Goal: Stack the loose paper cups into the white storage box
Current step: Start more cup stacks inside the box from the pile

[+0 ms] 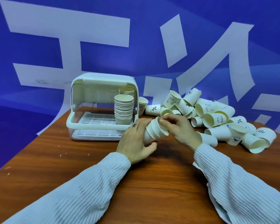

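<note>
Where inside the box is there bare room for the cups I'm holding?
Inside the white storage box, the slatted tray is bare left of the tall cup stack. The right side is crowded: that stack in front, another stack behind. The loose cup pile fills the table to the right.

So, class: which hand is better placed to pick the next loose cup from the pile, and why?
Right. The right hand is beside the pile of loose cups and only pinches the rim, while the left hand grips the nested cups nearer the white storage box.
</note>
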`<state>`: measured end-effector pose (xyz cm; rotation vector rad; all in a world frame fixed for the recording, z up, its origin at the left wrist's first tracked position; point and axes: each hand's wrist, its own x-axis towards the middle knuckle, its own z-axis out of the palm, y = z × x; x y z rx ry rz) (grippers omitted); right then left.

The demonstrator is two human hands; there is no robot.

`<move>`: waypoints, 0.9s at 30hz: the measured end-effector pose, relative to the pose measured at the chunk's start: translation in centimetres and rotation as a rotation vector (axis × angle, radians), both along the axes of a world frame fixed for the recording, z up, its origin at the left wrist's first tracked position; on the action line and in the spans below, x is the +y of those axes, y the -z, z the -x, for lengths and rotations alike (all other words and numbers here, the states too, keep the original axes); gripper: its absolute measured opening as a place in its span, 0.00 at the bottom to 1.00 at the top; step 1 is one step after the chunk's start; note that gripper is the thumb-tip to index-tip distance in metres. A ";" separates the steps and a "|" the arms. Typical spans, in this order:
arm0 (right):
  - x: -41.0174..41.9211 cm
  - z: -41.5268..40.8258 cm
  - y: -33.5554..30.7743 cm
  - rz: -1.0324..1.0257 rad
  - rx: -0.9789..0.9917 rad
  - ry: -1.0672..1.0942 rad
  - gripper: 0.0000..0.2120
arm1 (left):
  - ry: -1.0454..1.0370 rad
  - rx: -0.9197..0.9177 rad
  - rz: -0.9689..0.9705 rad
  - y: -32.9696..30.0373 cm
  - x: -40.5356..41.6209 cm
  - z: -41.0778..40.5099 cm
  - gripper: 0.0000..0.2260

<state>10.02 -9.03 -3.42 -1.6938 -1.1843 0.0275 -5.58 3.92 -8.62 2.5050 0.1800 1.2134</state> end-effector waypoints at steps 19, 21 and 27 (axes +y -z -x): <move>13.8 2.8 -10.4 0.118 -0.296 0.285 0.07 | -0.276 -0.293 0.355 -2.1 3.5 3.2 0.35; 14.5 3.0 -10.1 0.259 -0.353 0.295 0.08 | -0.282 -0.293 0.359 -2.1 3.6 3.2 0.35; 14.7 2.8 -7.6 0.369 -0.358 0.262 0.08 | -0.293 -0.304 0.390 -2.4 3.8 3.2 0.36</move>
